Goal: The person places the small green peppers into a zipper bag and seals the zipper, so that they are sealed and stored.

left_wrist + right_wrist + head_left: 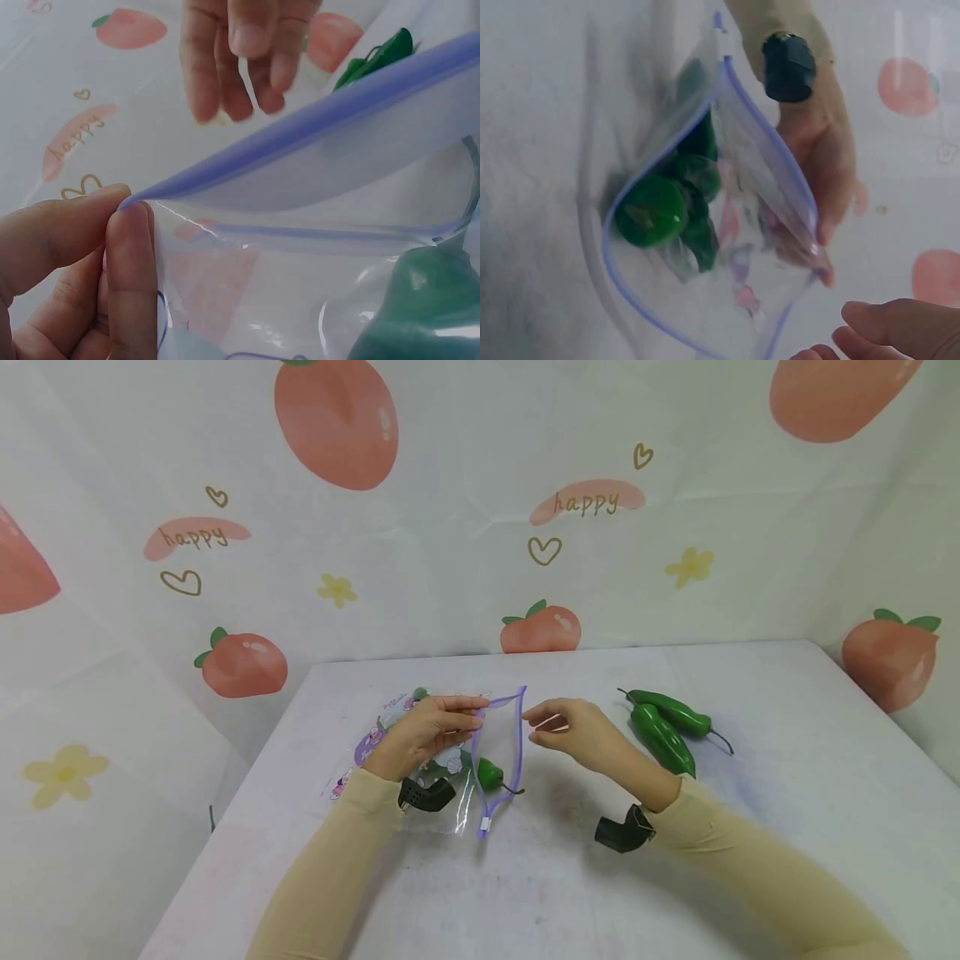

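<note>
At head-view centre, the left hand pinches a purple-rimmed clear plastic bag; just right, the right hand hovers, fingers loosely bent.

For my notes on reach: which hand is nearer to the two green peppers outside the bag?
Right. The right hand is left of the green peppers, apart from them; the left hand is farther left, pinching the bag.

I observe the left hand pinching the purple-rimmed corner of a clear plastic bag containing a green pepper; the right hand hangs beyond.
</note>
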Demonstrator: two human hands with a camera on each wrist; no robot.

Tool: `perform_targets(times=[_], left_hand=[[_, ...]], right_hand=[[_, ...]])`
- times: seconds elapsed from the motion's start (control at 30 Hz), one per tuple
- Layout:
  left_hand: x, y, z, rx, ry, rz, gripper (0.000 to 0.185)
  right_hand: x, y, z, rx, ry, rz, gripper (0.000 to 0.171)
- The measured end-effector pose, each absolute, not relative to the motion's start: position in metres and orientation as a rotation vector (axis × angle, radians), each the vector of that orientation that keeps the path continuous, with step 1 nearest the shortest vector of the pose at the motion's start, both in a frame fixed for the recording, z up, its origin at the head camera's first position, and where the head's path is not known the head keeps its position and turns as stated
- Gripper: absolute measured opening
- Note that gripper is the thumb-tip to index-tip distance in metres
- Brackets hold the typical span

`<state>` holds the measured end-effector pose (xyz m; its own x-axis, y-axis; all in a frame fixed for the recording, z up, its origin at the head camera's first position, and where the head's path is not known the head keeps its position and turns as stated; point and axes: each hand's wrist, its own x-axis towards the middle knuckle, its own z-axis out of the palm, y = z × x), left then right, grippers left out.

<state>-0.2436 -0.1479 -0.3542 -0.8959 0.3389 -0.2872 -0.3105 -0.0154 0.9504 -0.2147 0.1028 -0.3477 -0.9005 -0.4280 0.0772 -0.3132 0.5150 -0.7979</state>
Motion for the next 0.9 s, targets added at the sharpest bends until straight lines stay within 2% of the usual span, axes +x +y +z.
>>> perform_targets(times=[0.3, 0.6, 0.9], left_hand=[[-0.243, -0.148, -0.354, 0.03, 1.822, 1.968, 0.044], [-0.243, -0.148, -0.355, 0.039, 1.834, 1.957, 0.045], [-0.243, -0.148, -0.355, 0.036, 1.835, 1.96, 0.043]], right_hand=[[-0.22, 0.144, -0.338, -0.658, 2.635, -1.462, 0.033], [-0.224, 0.185, -0.334, -0.623, 2.72, -1.507, 0.053], [-0.23, 0.223, -0.336, -0.505, 2.835, -1.421, 0.063]])
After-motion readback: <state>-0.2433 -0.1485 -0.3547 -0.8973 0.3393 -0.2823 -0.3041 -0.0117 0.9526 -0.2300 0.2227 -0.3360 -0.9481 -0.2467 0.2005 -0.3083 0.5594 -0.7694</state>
